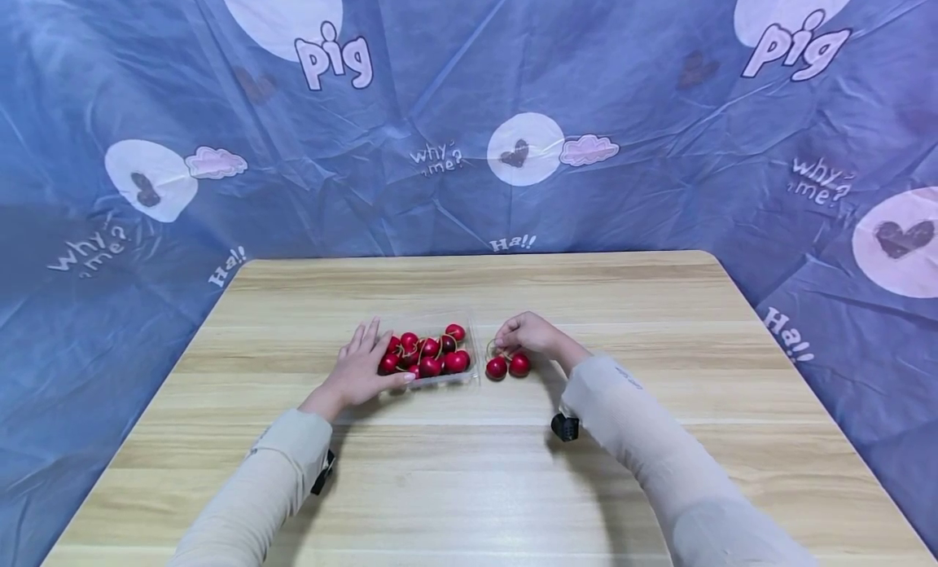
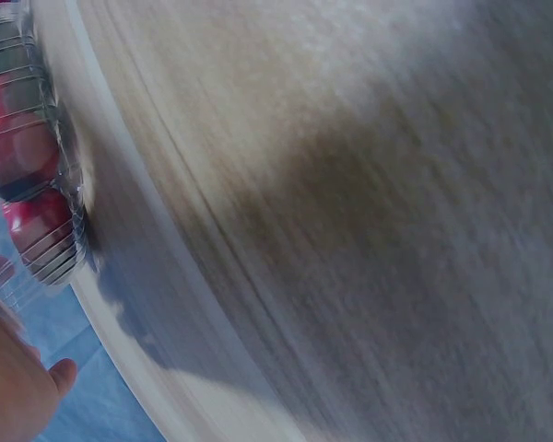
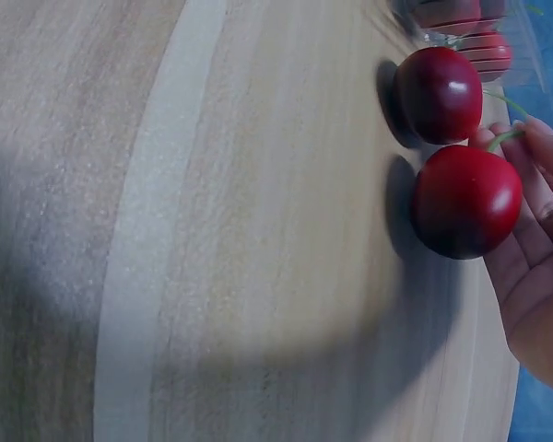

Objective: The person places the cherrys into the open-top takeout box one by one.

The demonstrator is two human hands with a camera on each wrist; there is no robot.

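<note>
A clear plastic box (image 1: 440, 381) of red cherries (image 1: 431, 366) sits on the table. My left hand (image 1: 361, 370) rests on its left end, fingers spread and thumb along the front edge. Just right of the box, my right hand (image 1: 531, 334) pinches the green stem of a cherry (image 3: 465, 201) between thumb and fingers. Beside that one lies a second, darker cherry (image 3: 440, 95), its stem curving towards the same fingers. Whether that second stem is also held, I cannot tell. The left wrist view shows the box's ribbed side and only part of the left hand (image 2: 14, 382).
The light wooden table (image 1: 469, 477) reaches out on all sides of the box. Blue patterned cloth (image 1: 469, 86) hangs behind it and along both sides. Black wrist cameras are strapped under both sleeves.
</note>
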